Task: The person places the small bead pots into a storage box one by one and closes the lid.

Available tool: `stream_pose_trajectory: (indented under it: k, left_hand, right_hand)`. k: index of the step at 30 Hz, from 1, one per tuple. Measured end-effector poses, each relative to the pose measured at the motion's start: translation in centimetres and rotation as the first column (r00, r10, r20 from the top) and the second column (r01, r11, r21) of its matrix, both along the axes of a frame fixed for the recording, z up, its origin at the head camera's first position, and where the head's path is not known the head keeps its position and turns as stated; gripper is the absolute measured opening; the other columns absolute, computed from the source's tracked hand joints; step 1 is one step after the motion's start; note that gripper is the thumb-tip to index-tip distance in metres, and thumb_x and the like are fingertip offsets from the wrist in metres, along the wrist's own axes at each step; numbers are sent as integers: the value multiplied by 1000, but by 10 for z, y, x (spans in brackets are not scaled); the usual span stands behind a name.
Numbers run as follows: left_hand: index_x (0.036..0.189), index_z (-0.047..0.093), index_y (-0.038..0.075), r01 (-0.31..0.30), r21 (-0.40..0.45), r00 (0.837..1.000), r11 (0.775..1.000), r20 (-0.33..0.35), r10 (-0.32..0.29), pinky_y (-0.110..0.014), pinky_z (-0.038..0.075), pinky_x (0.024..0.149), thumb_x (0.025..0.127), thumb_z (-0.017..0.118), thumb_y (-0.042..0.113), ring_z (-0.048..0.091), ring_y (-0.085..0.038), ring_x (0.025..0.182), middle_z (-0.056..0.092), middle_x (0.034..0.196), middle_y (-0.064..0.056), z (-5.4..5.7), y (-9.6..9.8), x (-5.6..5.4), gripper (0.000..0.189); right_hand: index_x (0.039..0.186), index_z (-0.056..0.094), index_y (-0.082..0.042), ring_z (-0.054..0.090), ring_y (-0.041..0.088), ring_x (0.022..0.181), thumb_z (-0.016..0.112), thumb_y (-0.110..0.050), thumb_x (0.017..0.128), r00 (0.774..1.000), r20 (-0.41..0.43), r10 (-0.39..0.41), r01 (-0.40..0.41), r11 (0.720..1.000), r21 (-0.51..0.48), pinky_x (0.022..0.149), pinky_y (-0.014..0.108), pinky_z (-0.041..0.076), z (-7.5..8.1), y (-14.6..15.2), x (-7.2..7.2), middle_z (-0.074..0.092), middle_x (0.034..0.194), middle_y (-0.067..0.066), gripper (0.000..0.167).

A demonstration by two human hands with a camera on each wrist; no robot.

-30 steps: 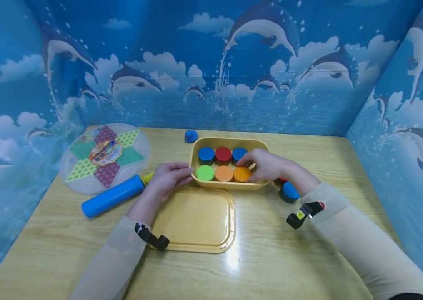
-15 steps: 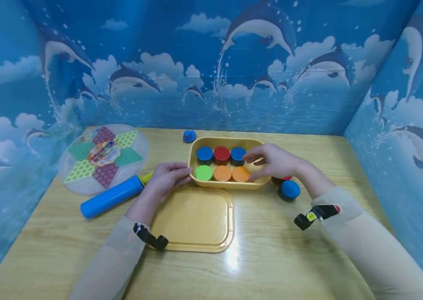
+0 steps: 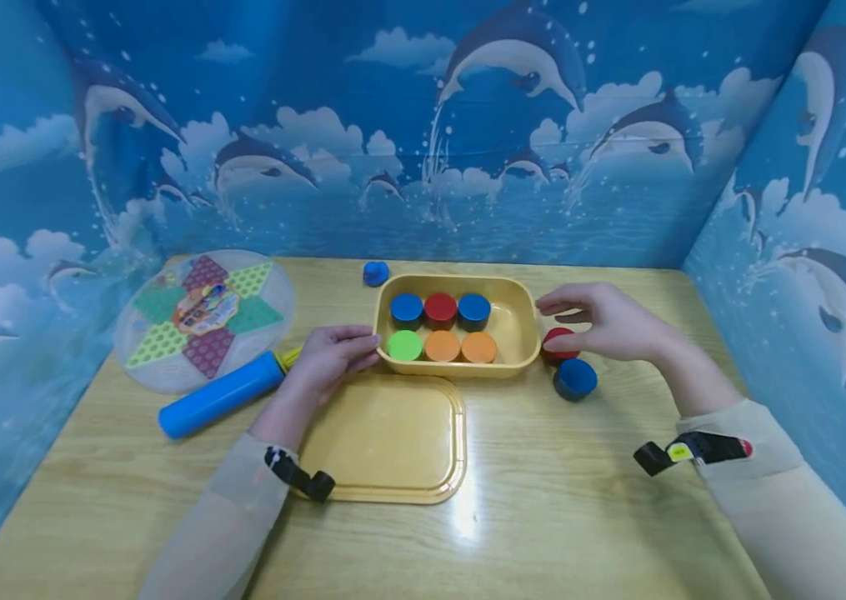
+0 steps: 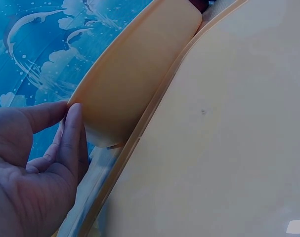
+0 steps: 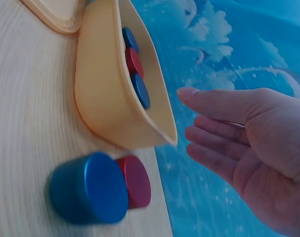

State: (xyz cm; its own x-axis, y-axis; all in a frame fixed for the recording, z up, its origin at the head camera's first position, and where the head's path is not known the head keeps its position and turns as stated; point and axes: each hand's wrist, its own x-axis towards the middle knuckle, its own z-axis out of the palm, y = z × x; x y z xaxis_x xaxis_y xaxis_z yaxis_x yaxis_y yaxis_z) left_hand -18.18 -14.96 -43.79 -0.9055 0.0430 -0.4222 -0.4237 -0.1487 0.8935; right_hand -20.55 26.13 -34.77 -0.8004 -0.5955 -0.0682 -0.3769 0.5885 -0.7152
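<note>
In the head view a yellow plastic container (image 3: 518,333) holds two rows of short round cylinders: blue (image 3: 407,308), red (image 3: 440,308) and blue (image 3: 473,309) at the back, green (image 3: 404,345) and two orange (image 3: 442,345) in front. My left hand (image 3: 336,354) pinches its left rim between thumb and finger, as the left wrist view also shows. Past the right end, my right hand (image 3: 610,321) is held with relaxed, parted fingers and nothing in it. Below it stand a red cylinder (image 3: 558,357), partly covered by the thumb, and a blue cylinder (image 3: 575,380).
A yellow lid (image 3: 392,437) lies flat in front of the container. To the left are a blue tube-shaped pump (image 3: 220,396) with a yellow end and a round star-patterned game board (image 3: 205,317). A small blue object (image 3: 375,273) sits behind, near the dolphin-print backdrop (image 3: 423,208).
My right hand has let go of the front-row orange cylinder at the right, left the container and moved right, over the red cylinder. My left hand stays at the rim.
</note>
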Motion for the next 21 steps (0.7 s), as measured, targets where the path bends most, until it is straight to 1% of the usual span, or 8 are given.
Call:
stream_pose_trajectory:
  k: [4, 7, 10, 16, 18, 21]
  left_hand:
    - [138, 60, -9, -2, -5, 1000, 1000, 3, 2, -31, 63, 92, 102, 70, 1, 75, -18, 94, 63, 126, -20, 0, 1, 0, 38]
    - [138, 60, -8, -3, -10, 1000, 1000, 5, 3, -30, 63, 92, 102, 70, 1, 75, -18, 94, 64, 126, -20, 1, 1, 0, 38]
    - [138, 60, -8, 0, -10, 1000, 1000, 1, 0, -30, 63, 92, 102, 70, 1, 75, -18, 94, 64, 126, -20, 1, 1, 0, 39]
    - [139, 60, -9, 6, -3, 1000, 1000, -5, -6, -31, 63, 92, 102, 70, 1, 75, -18, 94, 64, 126, -20, 0, 1, 0, 39]
    - [138, 61, -8, 6, -11, 1000, 1000, -2, -6, -30, 63, 92, 102, 70, 2, 75, -17, 94, 64, 127, -20, 0, 1, 0, 39]
    - [138, 61, -7, 3, -22, 1000, 1000, 5, -3, -30, 63, 92, 102, 71, 3, 75, -18, 95, 64, 128, -20, 1, 1, 1, 39]
  right_hand:
    - [138, 64, 4, 62, 42, 126, 85, -9, 92, 998, -41, -46, 47, 999, 12, 104, 59, 55, -3, 17, 2, 64, 137, 22, 52]
    - [137, 64, 5, 62, 44, 126, 86, -12, 92, 996, -41, -83, 84, 996, 14, 104, 59, 54, -9, 26, 2, 65, 136, 24, 53]
    - [138, 63, 5, 61, 46, 127, 86, -18, 93, 992, -16, -128, 128, 991, 35, 105, 59, 54, -18, 32, 0, 64, 138, 25, 56]
    - [144, 56, 9, 58, 47, 130, 87, -23, 92, 981, 26, -190, 188, 979, 77, 108, 59, 52, -40, 34, 1, 58, 144, 29, 69]
    - [145, 55, 10, 59, 47, 129, 87, -26, 91, 977, 28, -210, 207, 974, 90, 107, 59, 53, -47, 33, 1, 58, 143, 30, 72]
    - [145, 53, 11, 62, 46, 125, 87, -34, 91, 964, 45, -262, 256, 961, 108, 102, 57, 57, -55, 29, 1, 59, 142, 30, 78]
